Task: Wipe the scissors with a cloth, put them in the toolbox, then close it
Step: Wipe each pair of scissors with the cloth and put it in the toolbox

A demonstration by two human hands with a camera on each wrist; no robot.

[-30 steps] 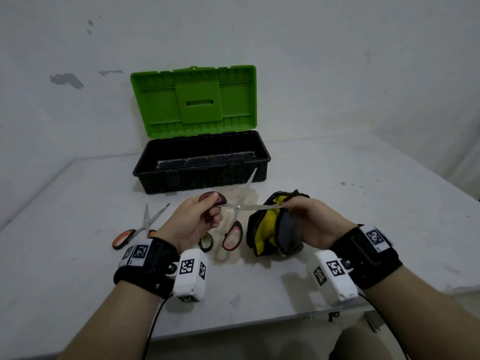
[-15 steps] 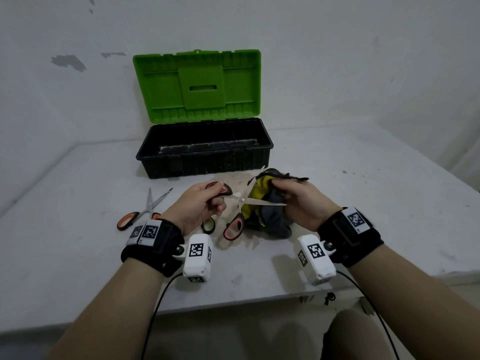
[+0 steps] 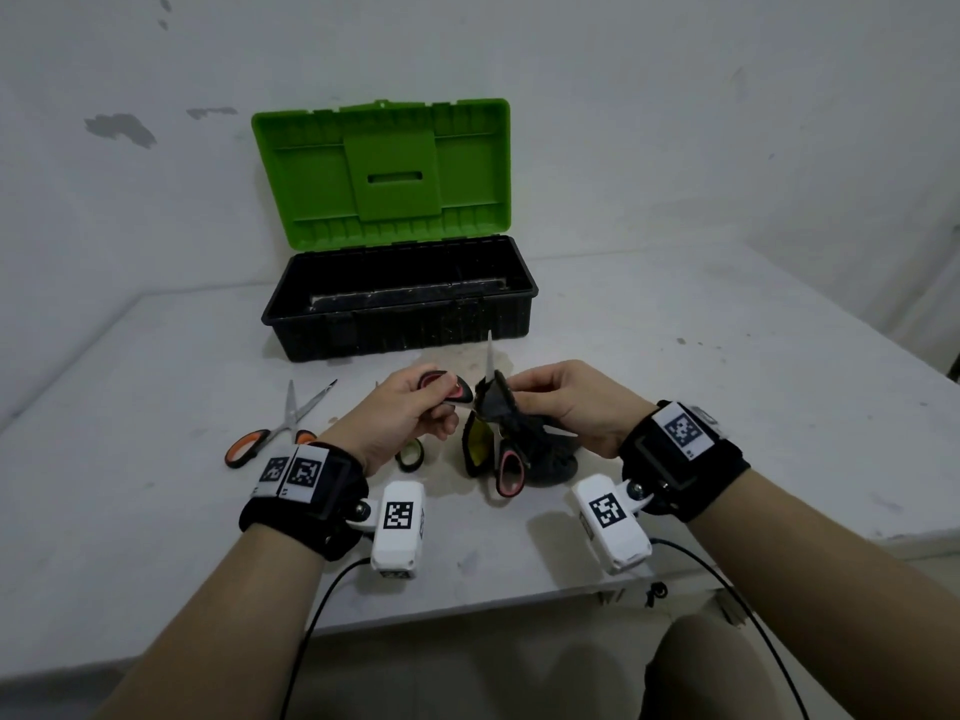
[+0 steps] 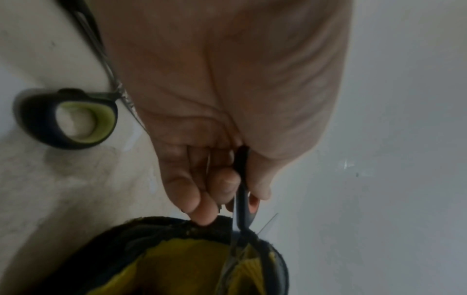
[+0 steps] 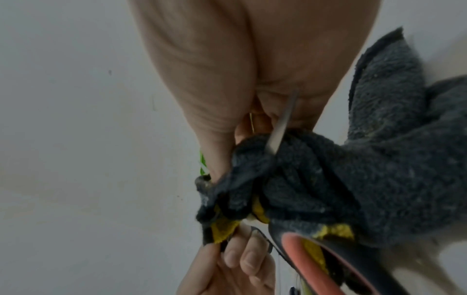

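Observation:
My left hand (image 3: 415,413) grips the upper handle of the red-and-black scissors (image 3: 453,391), which are spread wide; the other handle (image 3: 508,466) hangs low. My right hand (image 3: 563,402) holds the grey-and-yellow cloth (image 3: 514,433) bunched around the blades near the pivot. One blade tip (image 3: 489,350) sticks up above the cloth, the other (image 3: 563,432) pokes out under my right palm. In the right wrist view the cloth (image 5: 353,169) wraps a blade (image 5: 280,129). The toolbox (image 3: 400,298) stands behind with its green lid (image 3: 384,174) raised.
Orange-handled scissors (image 3: 270,433) lie on the white table (image 3: 727,407) to the left. A green-lined scissor handle (image 3: 410,454) lies beneath my left hand, also seen in the left wrist view (image 4: 70,119). The wall rises right behind the toolbox.
The cloth has slid from the blade tip toward the pivot, closer to my left hand. The scissors turned so one blade points up. Both hands lifted slightly off the table.

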